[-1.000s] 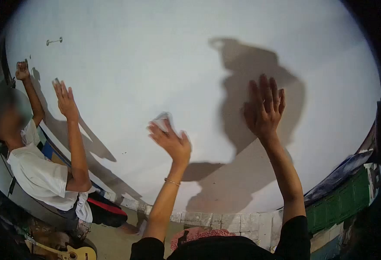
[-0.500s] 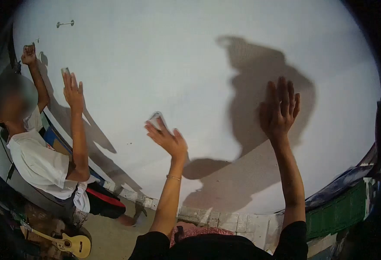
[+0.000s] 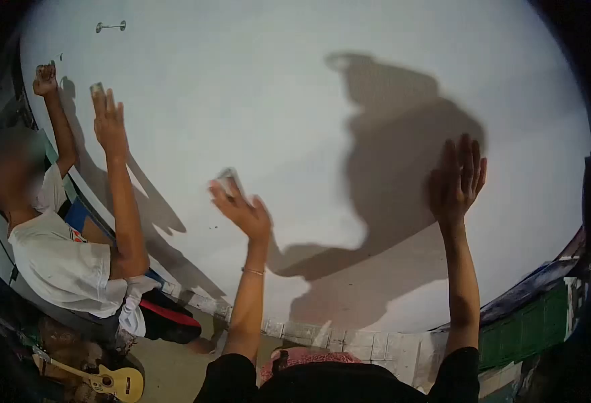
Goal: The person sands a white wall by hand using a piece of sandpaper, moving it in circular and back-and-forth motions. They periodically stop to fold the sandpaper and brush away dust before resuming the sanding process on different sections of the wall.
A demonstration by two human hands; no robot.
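I face a white wall (image 3: 295, 101). My left hand (image 3: 240, 209) presses a small folded pale sheet, perhaps sandpaper (image 3: 229, 181), flat against the wall with its fingers. A thin bracelet sits on that wrist. My right hand (image 3: 458, 181) lies flat on the wall with fingers spread and holds nothing. My shadow falls on the wall between both hands.
A co-worker in a white shirt (image 3: 60, 269) stands at the left, one hand (image 3: 109, 121) pressing a small pad to the wall, the other fist (image 3: 44, 79) raised. A small ukulele (image 3: 110, 380) lies on the floor. Pale tiles (image 3: 349, 339) run along the wall's base. A green board (image 3: 537, 319) stands at right.
My left hand slid left and slightly up along the wall with the sheet. My right hand shifted to the right. The co-worker's hand moved upward on the wall.
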